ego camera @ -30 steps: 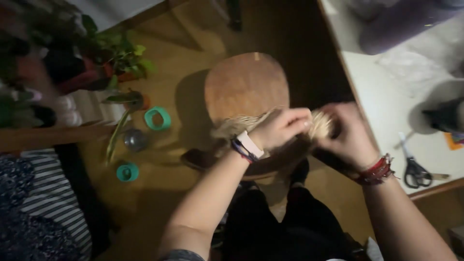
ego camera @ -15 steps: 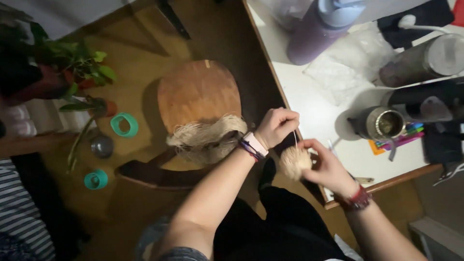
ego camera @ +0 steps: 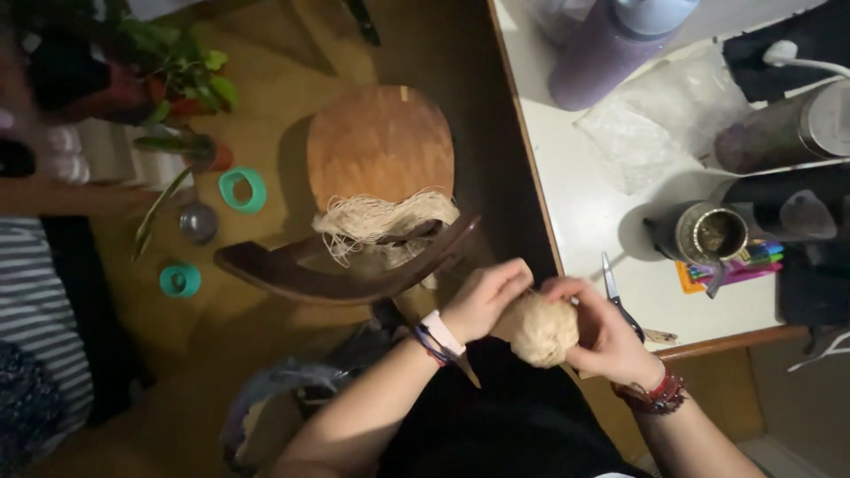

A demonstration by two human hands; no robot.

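Low in the frame and a little right of centre, the person holds a ball of pale twine [ego camera: 540, 329] between both hands: the right hand [ego camera: 606, 332] cups it from the right side with fingers curled round it, and the left hand [ego camera: 482, 299] closes on its upper left, fingertips pinched at the top of the ball. Whether a strand runs out from under those fingertips cannot be told in the dim light. Above and left of the hands, a loose hank of the same twine [ego camera: 385, 221] is draped over the dark curved back of a wooden chair [ego camera: 341, 281], with frayed ends hanging down. The likely trouble is there: if the hank is pulled unevenly, its loops could slip off the chair back and knot together, or drop onto the round seat. The ball itself is held over the lap, not over the white table [ego camera: 584, 204], so a slack grip could let it fall to the floor and unroll. A pair of scissors [ego camera: 617, 296] lies just beside the right hand at the table's edge; a careless sweep of that hand could knock them off or snag the twine on them.
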